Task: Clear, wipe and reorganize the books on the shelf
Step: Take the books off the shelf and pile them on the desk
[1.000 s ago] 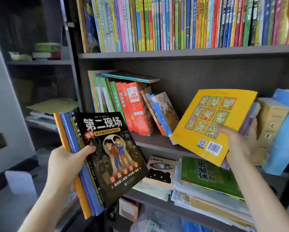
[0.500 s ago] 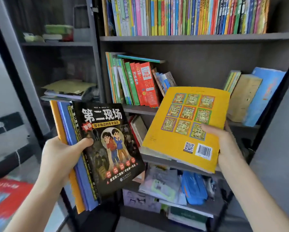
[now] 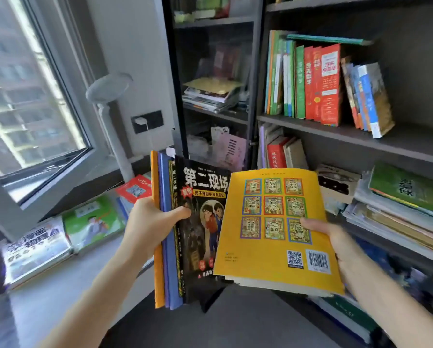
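The view has swung away from the dark wooden bookshelf (image 3: pixel 416 143), which now stands above and to the right of the right hand (image 3: pixel 336 244). It used to fill the picture straight ahead. A grey window-side surface (image 3: pixel 59 285) has come into sight below and to the left of the left hand (image 3: pixel 147 227). On it are flat-lying green, red and white picture books (image 3: pixel 92 222).

The large yellow paperback book (image 3: pixel 273 232), back cover up, was out at the shelf a second ago, well apart from the left hand. It has been carried across and now overlaps the right edge of what that hand holds. The right hand grips it at its right side, thumb (image 3: pixel 310 223) curled over the cover and fingers hidden beneath.

The left hand is closed round a stack of thin books (image 3: pixel 167 259) with orange and blue spines and a black comic cover in front. Its thumb presses on that cover and the stack stands upright, much as before.

I judge this to be the clearing step. The yellow book looks about to join the stack, and the load is probably bound for the surface to the left. A row of green and red upright books (image 3: pixel 308 81) still stands on the shelf above the right hand, so clearing is not finished and wiping has not begun.
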{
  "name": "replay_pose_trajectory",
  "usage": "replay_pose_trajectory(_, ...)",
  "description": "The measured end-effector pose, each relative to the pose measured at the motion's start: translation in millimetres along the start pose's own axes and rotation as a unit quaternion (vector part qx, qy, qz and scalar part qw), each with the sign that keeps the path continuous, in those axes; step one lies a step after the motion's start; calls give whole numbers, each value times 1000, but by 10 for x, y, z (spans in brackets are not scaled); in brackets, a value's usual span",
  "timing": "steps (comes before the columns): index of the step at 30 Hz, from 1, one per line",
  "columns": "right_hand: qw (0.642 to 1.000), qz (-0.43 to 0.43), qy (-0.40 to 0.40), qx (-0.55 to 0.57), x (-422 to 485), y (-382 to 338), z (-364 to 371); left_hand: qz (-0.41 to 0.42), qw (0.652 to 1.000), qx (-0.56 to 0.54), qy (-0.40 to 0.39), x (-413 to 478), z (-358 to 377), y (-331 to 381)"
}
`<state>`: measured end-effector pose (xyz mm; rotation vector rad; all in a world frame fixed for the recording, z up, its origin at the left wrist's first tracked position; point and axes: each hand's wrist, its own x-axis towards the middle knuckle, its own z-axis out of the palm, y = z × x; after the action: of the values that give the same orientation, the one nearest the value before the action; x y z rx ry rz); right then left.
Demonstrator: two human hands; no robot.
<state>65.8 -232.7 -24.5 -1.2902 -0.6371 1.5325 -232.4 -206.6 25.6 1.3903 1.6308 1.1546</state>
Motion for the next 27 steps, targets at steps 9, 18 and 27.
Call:
replay_pose_trajectory(9,968,161,-190,-32,215,933,398,-132,981,42,136,-870,-579,-765)
replay_pose_trajectory(18,938,241,-240,-63,553,1439,1425,-198,940,119,249,-988,-1476,-1552)
replay_pose_trajectory(27,949,215,-223,-53,1460,1431,2643,-191,948,164,194,389,-2071,-2162)
